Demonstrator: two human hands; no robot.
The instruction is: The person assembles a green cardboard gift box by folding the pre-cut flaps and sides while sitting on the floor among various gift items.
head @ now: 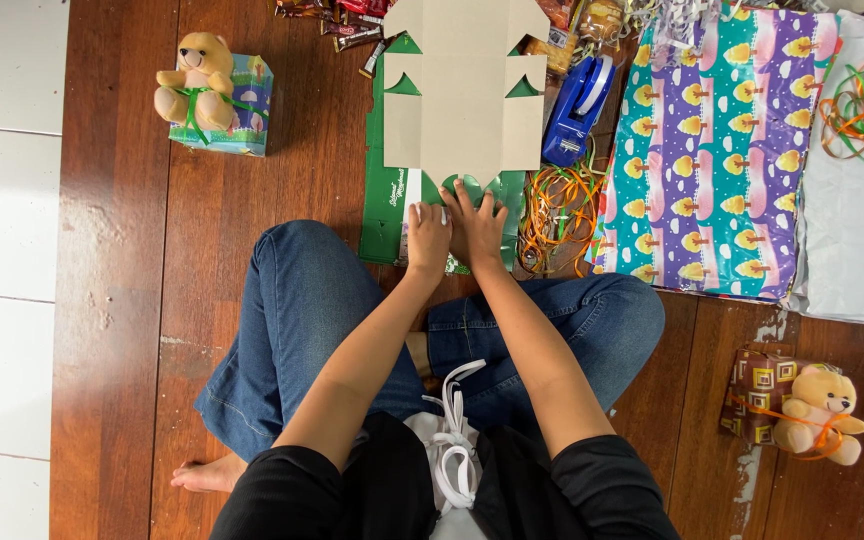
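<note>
A flat, unfolded cardboard box [457,95] lies on the wooden floor in front of my crossed legs, plain tan inside up, green printed flaps at its edges. My left hand [426,238] grips the near left flap, fingers curled over its edge. My right hand [476,222] presses flat on the near green flap right beside it, fingers spread. Both hands touch at the box's near end.
A blue tape dispenser [577,105] and tangled orange-green ribbon [555,205] lie right of the box. Colourful wrapping paper [717,150] and white sheets [857,215] spread further right. Two wrapped gifts with teddy bears sit at far left [214,95] and near right [797,405]. Snack packets [337,20] lie at the top.
</note>
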